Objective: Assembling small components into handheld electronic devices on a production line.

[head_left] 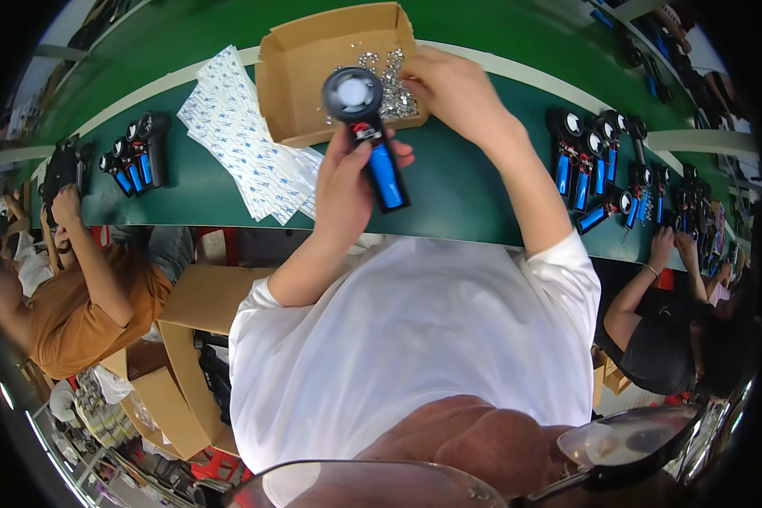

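Note:
My left hand (345,188) is closed round the handle of a black handheld fan (353,93), held up above the table edge. Its handle lies uncovered, showing a blue battery cell (387,178) and red wires at a small circuit board; a pale round disc fills the middle of the head. At the right side of a cardboard box (300,89), my right hand (440,80) has its bent fingertips at a pile of small shiny metal parts (395,97). Those fingertips are partly hidden, and whether they pinch a part I cannot make out.
White sheets with blue print (241,135) lie left of the box on the green table (474,199). Several similar fan units (584,157) lie to the right, more (135,157) to the left. Co-workers sit on both sides; open cartons (182,372) stand behind left.

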Available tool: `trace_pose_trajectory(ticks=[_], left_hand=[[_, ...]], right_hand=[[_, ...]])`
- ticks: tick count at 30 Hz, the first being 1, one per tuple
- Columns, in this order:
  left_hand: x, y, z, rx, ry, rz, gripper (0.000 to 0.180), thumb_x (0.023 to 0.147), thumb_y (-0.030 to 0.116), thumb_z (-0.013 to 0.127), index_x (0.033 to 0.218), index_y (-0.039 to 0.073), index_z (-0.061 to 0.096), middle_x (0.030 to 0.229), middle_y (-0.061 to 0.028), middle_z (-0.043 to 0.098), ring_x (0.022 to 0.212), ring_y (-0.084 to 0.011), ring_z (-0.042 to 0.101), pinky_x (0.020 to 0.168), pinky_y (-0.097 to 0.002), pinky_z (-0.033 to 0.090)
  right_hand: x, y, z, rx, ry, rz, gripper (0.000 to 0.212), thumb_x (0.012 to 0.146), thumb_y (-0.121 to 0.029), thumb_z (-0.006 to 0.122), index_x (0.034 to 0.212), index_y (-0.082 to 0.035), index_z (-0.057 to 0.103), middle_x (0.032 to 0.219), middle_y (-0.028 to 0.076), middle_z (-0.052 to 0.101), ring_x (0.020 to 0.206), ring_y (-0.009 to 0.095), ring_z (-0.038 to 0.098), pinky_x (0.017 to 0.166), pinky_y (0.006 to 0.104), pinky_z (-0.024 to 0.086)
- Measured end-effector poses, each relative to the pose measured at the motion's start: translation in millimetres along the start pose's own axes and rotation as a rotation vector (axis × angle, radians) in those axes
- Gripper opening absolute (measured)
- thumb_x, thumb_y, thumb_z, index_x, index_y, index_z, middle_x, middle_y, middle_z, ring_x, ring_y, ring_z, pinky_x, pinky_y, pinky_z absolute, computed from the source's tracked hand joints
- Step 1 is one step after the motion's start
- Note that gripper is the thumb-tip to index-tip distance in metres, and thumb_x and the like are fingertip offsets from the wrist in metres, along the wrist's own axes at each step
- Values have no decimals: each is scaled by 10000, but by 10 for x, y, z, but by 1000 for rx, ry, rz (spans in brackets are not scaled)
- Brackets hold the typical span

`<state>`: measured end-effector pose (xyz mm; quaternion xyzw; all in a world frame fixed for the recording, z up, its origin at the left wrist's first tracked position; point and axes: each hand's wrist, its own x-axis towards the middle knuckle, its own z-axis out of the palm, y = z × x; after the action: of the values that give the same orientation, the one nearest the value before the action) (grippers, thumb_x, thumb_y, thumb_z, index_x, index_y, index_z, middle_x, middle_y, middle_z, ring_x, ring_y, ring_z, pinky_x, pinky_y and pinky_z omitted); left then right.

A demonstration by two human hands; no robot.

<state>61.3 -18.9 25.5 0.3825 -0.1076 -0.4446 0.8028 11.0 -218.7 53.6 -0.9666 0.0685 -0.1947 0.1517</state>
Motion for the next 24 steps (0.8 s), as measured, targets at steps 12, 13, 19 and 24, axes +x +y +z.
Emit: trace_pose_trajectory(ticks=[12,13,19,24], left_hand=[[-11,54,-268,46,32,-84,372,935,119,421,1279,-21,448,1151,-151,579,1011,-260,616,873,-426,531],[4,43,-244,46,29,-84,373,933,116,420,1278,-21,449,1143,-150,579,1003,-257,616,860,-423,532],[-57,-150,-139,45,-33,-154,356,921,100,435,1257,-17,460,1109,-140,579,960,-245,617,809,-404,530],[-30,-438,52,60,-152,-371,352,933,71,457,1278,7,454,1095,-139,601,935,-246,643,798,-381,543]], right_hand=[[229,200,752,-230,-154,-84,108,863,-112,598,872,-30,668,877,162,685,824,360,672,717,448,535],[169,177,666,-233,-157,-68,108,863,-112,598,872,-30,668,877,162,685,824,360,672,717,448,535],[-883,49,-12,340,141,254,62,786,-97,721,846,-89,708,887,48,625,814,247,628,714,341,502],[-1771,212,145,122,77,364,212,761,-50,762,970,-62,731,929,64,610,903,234,587,754,316,477]])
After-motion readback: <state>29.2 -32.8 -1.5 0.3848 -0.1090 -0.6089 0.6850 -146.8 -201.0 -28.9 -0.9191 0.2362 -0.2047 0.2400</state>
